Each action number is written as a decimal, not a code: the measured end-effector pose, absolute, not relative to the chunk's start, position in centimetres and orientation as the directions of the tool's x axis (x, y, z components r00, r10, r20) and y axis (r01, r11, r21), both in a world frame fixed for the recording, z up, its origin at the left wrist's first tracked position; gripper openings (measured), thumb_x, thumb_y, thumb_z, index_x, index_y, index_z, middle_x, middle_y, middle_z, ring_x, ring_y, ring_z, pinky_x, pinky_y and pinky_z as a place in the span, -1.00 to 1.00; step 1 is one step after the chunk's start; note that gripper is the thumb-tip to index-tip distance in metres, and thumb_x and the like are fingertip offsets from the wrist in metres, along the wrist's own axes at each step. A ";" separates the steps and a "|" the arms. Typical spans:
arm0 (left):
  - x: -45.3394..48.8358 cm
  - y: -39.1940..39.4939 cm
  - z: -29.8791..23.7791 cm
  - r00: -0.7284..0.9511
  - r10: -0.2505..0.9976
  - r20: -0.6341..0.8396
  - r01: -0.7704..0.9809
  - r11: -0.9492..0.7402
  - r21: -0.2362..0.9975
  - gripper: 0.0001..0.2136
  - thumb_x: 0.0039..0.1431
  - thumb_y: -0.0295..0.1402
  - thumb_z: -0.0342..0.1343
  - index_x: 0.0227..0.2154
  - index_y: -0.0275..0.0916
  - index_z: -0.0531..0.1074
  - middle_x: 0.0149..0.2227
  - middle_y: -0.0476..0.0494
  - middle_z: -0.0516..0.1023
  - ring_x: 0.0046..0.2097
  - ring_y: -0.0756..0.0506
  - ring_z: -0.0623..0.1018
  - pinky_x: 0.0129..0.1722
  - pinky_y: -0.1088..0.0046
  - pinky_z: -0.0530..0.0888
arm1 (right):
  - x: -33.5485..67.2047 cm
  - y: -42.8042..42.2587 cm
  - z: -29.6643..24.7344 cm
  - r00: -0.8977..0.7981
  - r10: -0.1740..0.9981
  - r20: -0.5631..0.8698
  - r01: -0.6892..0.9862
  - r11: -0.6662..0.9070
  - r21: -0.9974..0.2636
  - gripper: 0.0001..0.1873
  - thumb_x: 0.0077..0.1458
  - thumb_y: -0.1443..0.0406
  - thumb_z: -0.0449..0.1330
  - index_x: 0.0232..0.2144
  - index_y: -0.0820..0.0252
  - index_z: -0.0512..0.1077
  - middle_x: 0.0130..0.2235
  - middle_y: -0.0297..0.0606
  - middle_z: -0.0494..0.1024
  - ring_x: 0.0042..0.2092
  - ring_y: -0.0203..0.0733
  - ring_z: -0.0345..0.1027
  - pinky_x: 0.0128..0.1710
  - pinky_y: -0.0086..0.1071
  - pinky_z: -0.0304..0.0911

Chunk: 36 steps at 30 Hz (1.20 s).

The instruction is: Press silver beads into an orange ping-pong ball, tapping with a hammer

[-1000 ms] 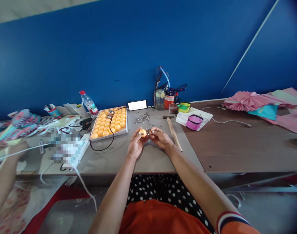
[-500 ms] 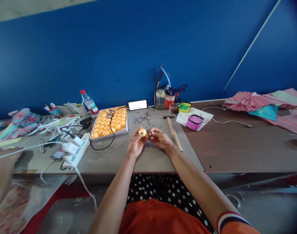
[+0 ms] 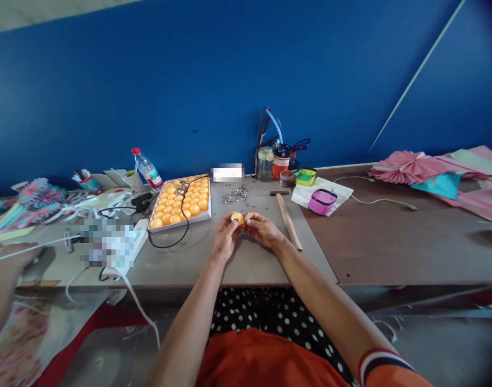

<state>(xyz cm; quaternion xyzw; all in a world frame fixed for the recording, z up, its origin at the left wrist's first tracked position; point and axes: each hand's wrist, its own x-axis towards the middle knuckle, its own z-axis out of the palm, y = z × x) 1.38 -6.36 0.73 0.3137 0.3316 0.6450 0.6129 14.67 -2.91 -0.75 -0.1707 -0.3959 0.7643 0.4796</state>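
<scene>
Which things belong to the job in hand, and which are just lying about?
Seemingly in the job:
- orange ball, in the left hand, right hand at it
- tray of similar balls
- scattered metal pieces

Probably just lying about:
- plastic bottle
- purple item
- pink paper
- hammer, untouched; role unclear

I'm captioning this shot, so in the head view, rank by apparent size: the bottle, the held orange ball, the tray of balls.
1. Tray of balls
2. Bottle
3. Held orange ball, partly covered
</scene>
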 end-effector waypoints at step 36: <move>1.4 -5.5 -1.1 -0.198 0.977 0.083 -0.379 -0.154 0.912 -0.62 -0.16 -0.31 0.29 -0.22 -0.25 0.41 -0.21 -0.11 0.50 -0.27 -0.04 0.50 -0.20 0.37 0.44 | 13.8 -2.6 -1.6 -0.415 0.905 0.089 -0.539 -0.166 -0.826 -0.75 -0.21 0.22 0.37 -0.50 0.19 0.40 -0.52 -0.41 0.43 -0.47 -0.38 0.24 -0.44 -0.46 0.16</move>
